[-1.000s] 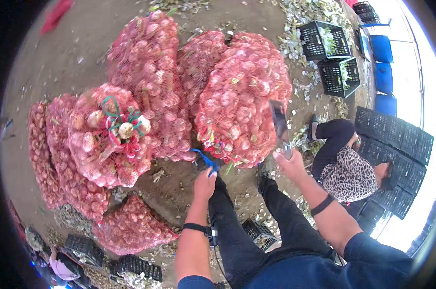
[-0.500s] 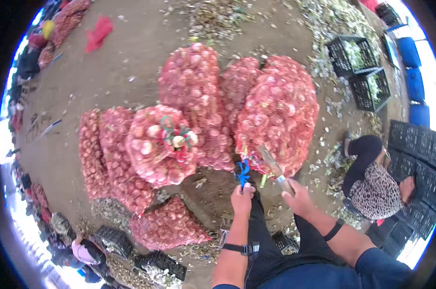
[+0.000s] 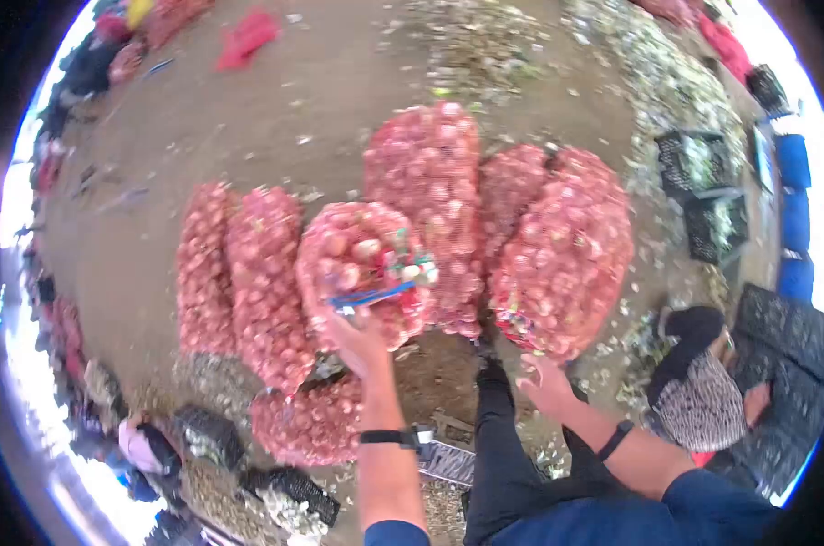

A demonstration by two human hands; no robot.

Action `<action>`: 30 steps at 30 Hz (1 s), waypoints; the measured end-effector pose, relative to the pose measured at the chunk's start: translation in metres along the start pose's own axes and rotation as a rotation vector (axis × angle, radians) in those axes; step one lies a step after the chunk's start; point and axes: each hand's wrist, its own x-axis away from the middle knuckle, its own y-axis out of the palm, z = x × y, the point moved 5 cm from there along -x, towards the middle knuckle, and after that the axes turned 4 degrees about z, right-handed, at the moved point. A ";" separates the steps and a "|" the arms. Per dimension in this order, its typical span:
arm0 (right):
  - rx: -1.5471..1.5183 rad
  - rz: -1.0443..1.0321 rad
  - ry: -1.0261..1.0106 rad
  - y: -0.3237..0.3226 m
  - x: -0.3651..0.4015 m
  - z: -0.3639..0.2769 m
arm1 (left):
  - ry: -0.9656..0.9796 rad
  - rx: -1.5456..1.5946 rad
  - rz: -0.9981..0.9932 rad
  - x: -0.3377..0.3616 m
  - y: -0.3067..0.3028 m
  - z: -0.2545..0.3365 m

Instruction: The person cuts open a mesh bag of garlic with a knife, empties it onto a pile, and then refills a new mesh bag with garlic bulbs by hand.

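Observation:
Blue strips (image 3: 373, 296) hang from my left hand (image 3: 362, 341), whose fingers are closed on them. Below them is a red mesh sack of garlic bulbs (image 3: 339, 241), with green ties at its mouth. My right hand (image 3: 544, 384) has its fingers apart and shows nothing in them. It is just below the lower end of the large right sack (image 3: 571, 250). A tall sack (image 3: 426, 173) stands between the two. The knife cannot be seen now.
More garlic sacks (image 3: 266, 282) stand at the left, and one lies lower down (image 3: 307, 423). Black crates (image 3: 694, 162) sit at the upper right. A crouching person (image 3: 701, 400) is at the right beside stacked crates (image 3: 785, 332). Garlic scraps (image 3: 471, 45) litter the floor.
My left hand has moved left with the blue strips, away from the right sack. My right hand has opened, and the knife it held is out of sight. The view has shifted.

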 end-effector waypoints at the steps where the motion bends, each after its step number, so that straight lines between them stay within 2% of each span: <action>1: 0.086 0.084 0.057 -0.014 -0.002 0.032 | 0.065 -0.150 0.010 -0.009 0.026 -0.013; 3: 0.105 0.149 0.195 -0.039 -0.001 0.093 | -0.039 -0.119 -0.188 -0.013 0.027 0.008; 5: 0.111 0.187 0.313 -0.056 -0.005 0.154 | 0.088 -0.249 -0.082 -0.011 0.039 -0.003; 7: 0.197 0.312 0.419 -0.065 -0.003 0.207 | 0.058 -0.058 -0.052 -0.002 0.024 0.006; 8: 0.150 0.212 0.533 -0.064 -0.008 0.220 | 0.070 -0.004 0.021 0.003 0.019 0.005; 9: 0.135 0.226 0.555 -0.062 -0.011 0.227 | 0.006 0.111 -0.043 0.007 0.007 0.015; 11: -0.696 0.123 0.804 -0.029 -0.020 0.242 | 0.119 -0.085 0.122 0.021 0.013 -0.013; 12: -0.794 0.152 0.899 -0.019 -0.025 0.242 | 0.140 -0.081 0.111 0.030 0.009 -0.004; 14: -1.035 0.183 1.025 0.005 -0.040 0.242 | 0.350 -0.149 0.287 0.064 -0.006 0.039; 15: -1.175 0.182 1.051 0.020 -0.050 0.242 | 0.379 -0.129 0.271 0.081 0.011 0.044; 17: -1.365 0.362 1.136 0.035 -0.072 0.230 | 0.531 0.237 0.060 0.119 0.057 0.058; 19: -1.755 0.198 0.727 0.047 -0.096 0.225 | 0.314 0.199 -0.435 0.158 0.111 0.086; 20: -1.854 0.237 0.593 0.055 -0.108 0.232 | 0.162 0.341 -0.554 0.169 0.148 0.083; 21: -1.916 0.358 0.326 0.047 -0.114 0.217 | 0.004 0.482 -0.667 0.181 0.193 0.079; 22: -1.995 0.362 0.355 0.046 -0.116 0.210 | 0.021 0.482 -0.679 0.182 0.227 0.080; 23: -2.074 0.367 0.381 0.048 -0.116 0.212 | -0.319 0.559 -0.806 0.182 0.266 0.072; 24: -2.090 0.382 0.726 0.062 -0.118 0.236 | -0.672 0.618 -0.923 0.195 0.285 0.078; 27: -2.037 0.410 0.822 0.064 -0.103 0.249 | -0.625 0.674 -0.925 0.215 0.267 0.141; 29: -2.098 0.377 0.763 0.072 -0.094 0.257 | -0.577 0.672 -0.887 0.216 0.277 0.134; 30: -2.052 0.405 0.812 0.066 -0.088 0.255 | -0.487 0.598 -0.889 0.215 0.284 0.129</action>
